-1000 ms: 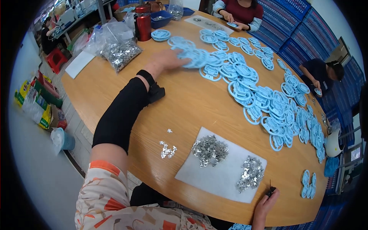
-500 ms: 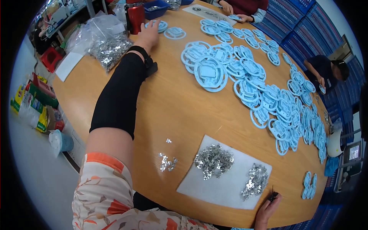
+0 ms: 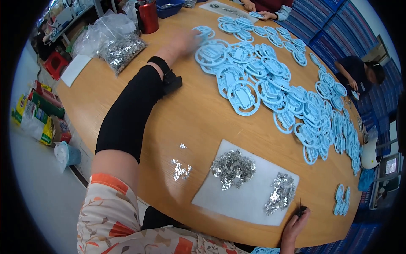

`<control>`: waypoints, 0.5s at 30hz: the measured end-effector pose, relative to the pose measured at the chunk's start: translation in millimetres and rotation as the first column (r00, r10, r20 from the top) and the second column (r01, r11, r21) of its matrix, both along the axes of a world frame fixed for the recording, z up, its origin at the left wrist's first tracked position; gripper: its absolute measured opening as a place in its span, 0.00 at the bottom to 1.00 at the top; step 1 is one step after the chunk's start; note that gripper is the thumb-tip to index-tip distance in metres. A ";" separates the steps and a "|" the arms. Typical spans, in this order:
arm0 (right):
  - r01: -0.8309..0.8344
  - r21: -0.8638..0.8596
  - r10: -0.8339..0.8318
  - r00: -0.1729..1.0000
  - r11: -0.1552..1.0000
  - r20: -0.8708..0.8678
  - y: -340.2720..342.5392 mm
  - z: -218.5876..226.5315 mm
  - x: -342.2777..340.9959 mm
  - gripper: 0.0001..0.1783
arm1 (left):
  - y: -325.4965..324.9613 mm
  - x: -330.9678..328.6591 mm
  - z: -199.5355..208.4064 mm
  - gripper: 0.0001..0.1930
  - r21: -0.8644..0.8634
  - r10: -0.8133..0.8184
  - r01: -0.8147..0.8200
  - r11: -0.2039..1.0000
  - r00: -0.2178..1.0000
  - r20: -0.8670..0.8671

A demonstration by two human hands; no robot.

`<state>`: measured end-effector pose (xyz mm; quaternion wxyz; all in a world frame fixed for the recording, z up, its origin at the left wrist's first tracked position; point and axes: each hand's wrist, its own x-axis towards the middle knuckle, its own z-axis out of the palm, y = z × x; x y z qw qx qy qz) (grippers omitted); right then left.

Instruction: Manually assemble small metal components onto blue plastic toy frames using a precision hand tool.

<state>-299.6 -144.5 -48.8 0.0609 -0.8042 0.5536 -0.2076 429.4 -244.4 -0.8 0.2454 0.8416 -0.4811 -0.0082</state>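
My left hand (image 3: 187, 43) is stretched far across the table, smeared by motion, at the left edge of a big pile of light blue plastic rings (image 3: 243, 98). One light blue ring (image 3: 204, 31) lies right by its fingertips; whether the fingers grip anything does not show. At the near right edge, my right hand (image 3: 296, 224) is closed round a small black-handled tool (image 3: 301, 210) with a thin pointed tip. Left of that hand lies a white sheet (image 3: 249, 203) bearing two heaps of small silvery metal pieces, a larger heap (image 3: 233, 169) and a smaller heap (image 3: 281, 194).
Loose silvery pieces (image 3: 181, 170) lie left of the sheet. A clear bag of metal pieces (image 3: 120, 53), a red flask (image 3: 148, 17) and a blue bin (image 3: 170, 8) stand at far left. Two co-workers handle rings across the table. A few blue rings (image 3: 341, 201) sit at right.
My left hand has swept rightward from beside the red flask. The blue rings there have shifted against the pile, and the pile's near-left rings have moved. My right hand still holds the tool.
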 end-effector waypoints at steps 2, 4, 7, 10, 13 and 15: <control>-0.024 0.027 0.023 0.999 0.999 0.045 -1.8 1.5 -1.2 0.24 | 2.4 -15.4 -3.3 0.22 -0.045 -0.054 0.055 0.997 0.998 0.012; -0.029 -0.008 0.029 0.998 1.000 0.061 -2.9 -2.5 -6.1 0.24 | -0.8 -33.8 -1.7 0.22 -0.143 -0.111 0.106 0.984 0.993 -0.028; -0.031 -0.088 0.039 0.995 0.996 0.089 -2.4 -2.9 -2.0 0.23 | 0.2 -65.7 14.9 0.21 -0.241 -0.198 0.194 0.951 0.980 0.010; -0.009 -0.061 0.021 0.981 0.998 0.194 2.0 3.4 5.1 0.21 | 7.9 -113.3 28.9 0.19 -0.364 -0.341 0.362 0.858 0.932 0.123; -0.026 -0.145 0.055 0.979 0.989 0.196 -2.6 -6.6 -4.1 0.21 | 12.4 -145.1 20.4 0.19 -0.272 -0.438 0.509 0.817 0.854 0.282; -0.028 -0.147 0.061 0.972 0.989 0.227 -4.0 -3.3 -0.4 0.20 | 16.1 -154.6 11.3 0.22 -0.178 -0.484 0.528 0.830 0.842 0.238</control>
